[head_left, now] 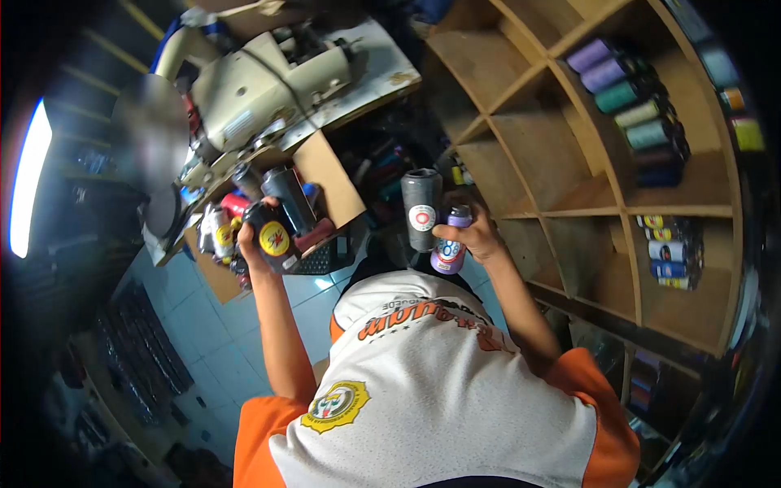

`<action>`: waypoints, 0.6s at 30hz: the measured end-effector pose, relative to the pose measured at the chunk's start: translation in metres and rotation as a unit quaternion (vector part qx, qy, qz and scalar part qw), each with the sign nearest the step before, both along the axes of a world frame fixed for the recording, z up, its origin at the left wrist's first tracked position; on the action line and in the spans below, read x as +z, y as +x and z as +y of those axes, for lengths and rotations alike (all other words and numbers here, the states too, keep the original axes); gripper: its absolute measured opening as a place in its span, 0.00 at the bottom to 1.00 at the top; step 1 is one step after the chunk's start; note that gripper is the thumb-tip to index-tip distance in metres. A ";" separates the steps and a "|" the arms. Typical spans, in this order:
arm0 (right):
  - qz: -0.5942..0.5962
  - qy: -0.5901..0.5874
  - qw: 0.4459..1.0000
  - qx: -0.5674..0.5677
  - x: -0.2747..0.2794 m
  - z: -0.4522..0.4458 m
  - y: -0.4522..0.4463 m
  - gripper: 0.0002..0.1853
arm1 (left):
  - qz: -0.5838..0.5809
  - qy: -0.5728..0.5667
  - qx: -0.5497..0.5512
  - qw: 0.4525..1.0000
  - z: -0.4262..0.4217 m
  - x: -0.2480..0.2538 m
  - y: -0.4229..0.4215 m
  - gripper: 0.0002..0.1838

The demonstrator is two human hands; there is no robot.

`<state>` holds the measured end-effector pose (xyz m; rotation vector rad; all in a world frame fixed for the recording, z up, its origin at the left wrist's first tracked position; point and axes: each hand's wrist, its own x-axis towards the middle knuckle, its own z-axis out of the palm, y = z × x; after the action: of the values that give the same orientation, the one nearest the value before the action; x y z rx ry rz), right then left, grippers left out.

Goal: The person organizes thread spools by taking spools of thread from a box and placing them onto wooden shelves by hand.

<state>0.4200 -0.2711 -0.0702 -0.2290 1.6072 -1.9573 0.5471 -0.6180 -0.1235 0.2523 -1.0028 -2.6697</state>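
My left hand is wrapped around a black thread spool with a yellow round label, at the edge of an opened cardboard box. Inside that box lie several spools, among them a dark grey-blue one and a red one. In front of my chest, my right hand grips a purple thread spool, its thumb across the label. Right beside it stands a tall dark grey thread spool with a white and red label; whether my hidden fingers also hold this one, I cannot tell.
A wooden shelf with square compartments rises on the right, with rows of coloured spools in some of them. Beyond the box, a cream sewing machine sits on a table. Pale floor tiles show at lower left.
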 end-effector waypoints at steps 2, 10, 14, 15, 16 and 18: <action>-0.013 -0.019 0.999 -0.023 0.012 0.008 0.004 0.25 | 0.013 -0.015 -0.069 0.997 0.020 0.016 -0.024 0.38; 0.101 0.169 0.969 -0.150 0.056 0.146 0.042 0.34 | 0.066 0.107 -0.371 0.920 0.214 0.078 -0.105 0.36; 0.171 0.253 0.937 -0.167 0.116 0.176 0.080 0.33 | 0.011 0.000 -0.371 0.929 0.289 0.050 -0.145 0.36; 0.214 0.269 0.929 -0.138 0.125 0.179 0.087 0.32 | -0.002 0.039 -0.445 0.895 0.317 0.077 -0.147 0.37; 0.254 0.284 0.918 -0.108 0.132 0.181 0.092 0.31 | -0.007 0.035 -0.444 0.895 0.341 0.070 -0.153 0.38; 0.269 0.359 0.892 -0.058 0.142 0.187 0.098 0.24 | 0.020 0.002 -0.521 0.853 0.374 0.066 -0.161 0.38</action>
<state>0.5183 -0.0842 0.0721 -0.3980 2.6378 -1.2894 0.3860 -0.2440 -0.0579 -0.5142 -1.3960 -3.5716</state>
